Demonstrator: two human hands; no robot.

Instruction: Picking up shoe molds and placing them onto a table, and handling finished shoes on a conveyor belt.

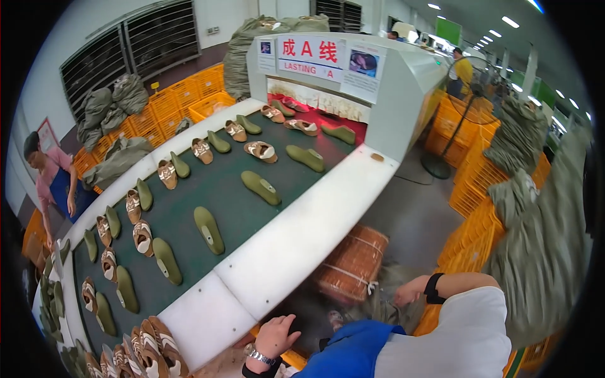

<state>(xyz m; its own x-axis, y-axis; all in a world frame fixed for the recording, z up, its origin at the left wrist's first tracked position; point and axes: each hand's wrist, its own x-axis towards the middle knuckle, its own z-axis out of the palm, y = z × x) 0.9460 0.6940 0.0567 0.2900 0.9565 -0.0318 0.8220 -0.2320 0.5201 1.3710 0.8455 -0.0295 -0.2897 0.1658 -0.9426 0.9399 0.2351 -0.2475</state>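
Observation:
Beside the white edge of the conveyor, my left hand (276, 338) wears a metal watch; its fingers are loosely apart and nothing shows in them. My right hand (409, 292), with a black wristband, reaches down on the right. Its fingers look curled, and what they hold, if anything, is hard to make out. Just left of it lies a reddish-brown bundle (354, 261) tied with pale straps. On the dark green belt (233, 183) stand brown-and-white shoes (143, 237) and green shoe lasts (166, 260) in rows.
A grey machine hood (403, 82) spans the belt's far end. More shoes (151, 346) are packed at the near left. Orange crates (469, 246) and grey-green sacks (542, 252) line the right. A fan (463, 107) stands beyond. Another person (57, 170) works at the far left.

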